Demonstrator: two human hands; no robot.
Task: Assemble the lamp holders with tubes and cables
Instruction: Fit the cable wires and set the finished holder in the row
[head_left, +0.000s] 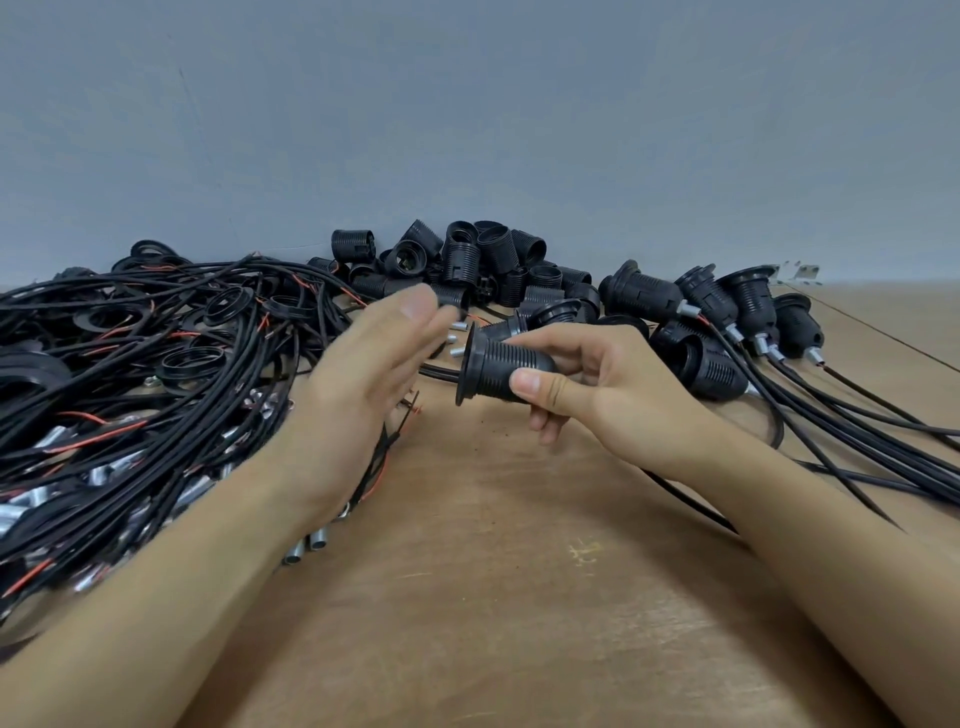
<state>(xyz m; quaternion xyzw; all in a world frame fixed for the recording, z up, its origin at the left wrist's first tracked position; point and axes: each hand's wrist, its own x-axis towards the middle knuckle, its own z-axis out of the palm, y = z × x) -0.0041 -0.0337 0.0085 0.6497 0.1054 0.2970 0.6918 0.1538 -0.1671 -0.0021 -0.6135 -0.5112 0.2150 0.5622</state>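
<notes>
Holder (493, 364) sits in the right hand (597, 384), thumb and fingers wrapped around its ribbed body, flange end pointing toward the left hand (358, 384). That left hand is spread wide with straight fingers, blurred, just beside the flange and holding nothing. Cables (156, 364) and tubes (306, 543) lie tangled beyond and under the left wrist. Loose holder shells (467, 260) are heaped beyond both hands; finished holders (727, 306) with cables lie past the right hand on the table (493, 597)

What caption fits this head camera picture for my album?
Right hand holds a black ribbed plastic lamp holder over the wooden table, left hand open beside it.
</notes>
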